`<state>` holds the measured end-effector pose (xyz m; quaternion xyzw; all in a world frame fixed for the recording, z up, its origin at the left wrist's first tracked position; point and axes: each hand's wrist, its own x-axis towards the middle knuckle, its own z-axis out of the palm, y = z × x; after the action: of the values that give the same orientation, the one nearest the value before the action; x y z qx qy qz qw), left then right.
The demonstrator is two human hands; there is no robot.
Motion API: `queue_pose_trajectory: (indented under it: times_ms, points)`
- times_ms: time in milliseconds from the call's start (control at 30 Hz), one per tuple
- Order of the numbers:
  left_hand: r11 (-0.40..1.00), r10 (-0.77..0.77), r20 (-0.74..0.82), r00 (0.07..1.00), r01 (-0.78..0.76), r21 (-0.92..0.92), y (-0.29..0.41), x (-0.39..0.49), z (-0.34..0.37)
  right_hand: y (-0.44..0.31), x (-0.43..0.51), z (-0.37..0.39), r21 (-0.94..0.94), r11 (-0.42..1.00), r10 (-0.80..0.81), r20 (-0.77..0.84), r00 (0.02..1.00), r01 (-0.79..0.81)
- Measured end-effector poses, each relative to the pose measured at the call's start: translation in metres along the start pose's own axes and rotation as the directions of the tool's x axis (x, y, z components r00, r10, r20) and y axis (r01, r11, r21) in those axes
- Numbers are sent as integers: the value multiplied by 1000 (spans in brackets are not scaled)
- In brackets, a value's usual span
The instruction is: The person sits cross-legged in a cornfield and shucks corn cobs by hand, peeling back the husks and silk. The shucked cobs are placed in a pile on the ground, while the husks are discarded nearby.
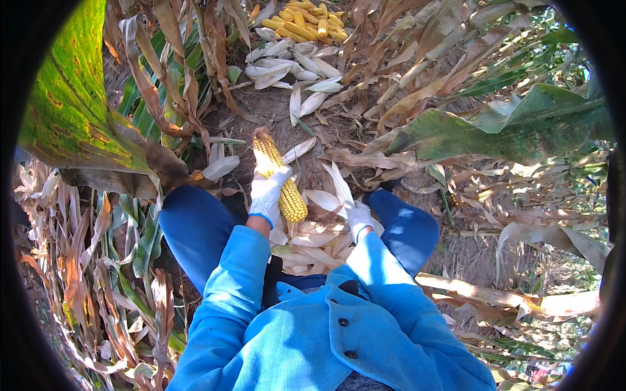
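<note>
My left hand (268,189), in a white knit glove with a blue cuff edge, holds husked yellow corn (293,201). A second length of yellow corn (264,146) shows above the same glove; I cannot tell whether these are one cob or two. Brown silk clings to the upper tip. My right hand (359,218), gloved alike, is beside my right knee with pale corn husk (339,184) between its fingers. Loose husks (313,244) lie between my legs, below both hands.
Husked yellow cobs (308,22) are heaped on the soil ahead, with pale husks (288,63) just nearer. Dry stalks and leaves stand at both sides. A large green leaf (73,97) hangs at upper left, another (503,127) at right. A thick stalk (474,289) lies at lower right.
</note>
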<state>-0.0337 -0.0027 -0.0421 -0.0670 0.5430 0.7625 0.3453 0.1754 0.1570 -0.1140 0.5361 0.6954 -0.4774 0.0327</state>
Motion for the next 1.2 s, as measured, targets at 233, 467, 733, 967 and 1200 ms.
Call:
queue_pose_trajectory:
  times_ms: [233, 467, 733, 967, 1200]
  points:
    - [991, 77, -45, 996, -81, -107, 2, 3, -9, -20, -25, 32, -591, 733, -283, 185, 941, 337]
    - [995, 59, 134, 989, -48, -88, 10, -25, 10, -118, -64, 40, 413, 848, -490, 372, 788, 333]
    - [967, 131, -21, 991, -133, -216, 86, 23, 18, -94, -88, 10, 55, 824, -514, 491, 703, 564]
    - [952, 283, 204, 937, -247, -183, 173, 37, 30, -34, -68, 38, 593, 728, -204, 667, 717, -344]
    - [295, 340, 372, 863, -474, 829, 169, 32, 21, -2, -25, 82, 328, 504, 429, 708, 561, -799]
